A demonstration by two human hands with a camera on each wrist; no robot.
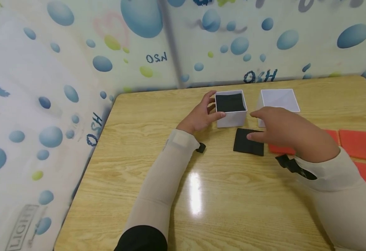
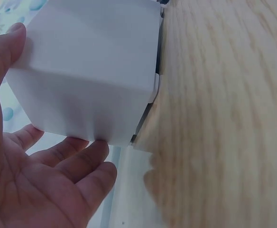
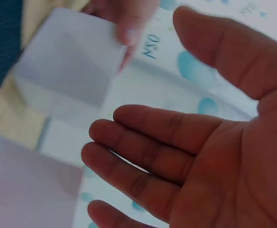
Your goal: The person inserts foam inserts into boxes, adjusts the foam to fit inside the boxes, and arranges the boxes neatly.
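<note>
My left hand (image 1: 198,116) holds a white open-topped box (image 1: 232,120) from its left, the thumb at the near rim and the fingers along the side. Black square pieces (image 1: 230,103) show inside this box near the rim. In the left wrist view the fingertips touch the lower edge of the box (image 2: 91,52). My right hand (image 1: 291,130) holds nothing and hovers with extended fingers over the table, its palm bare in the right wrist view. Below its fingers a flat black square (image 1: 242,144) lies just in front of the held box.
A second white open-topped box (image 1: 280,97) stands to the right, partly behind my right hand. Several flat red squares (image 1: 360,143) lie on the right of the wooden table (image 1: 123,167), some behind the right forearm. A patterned wall covering (image 1: 189,42) borders the far edge.
</note>
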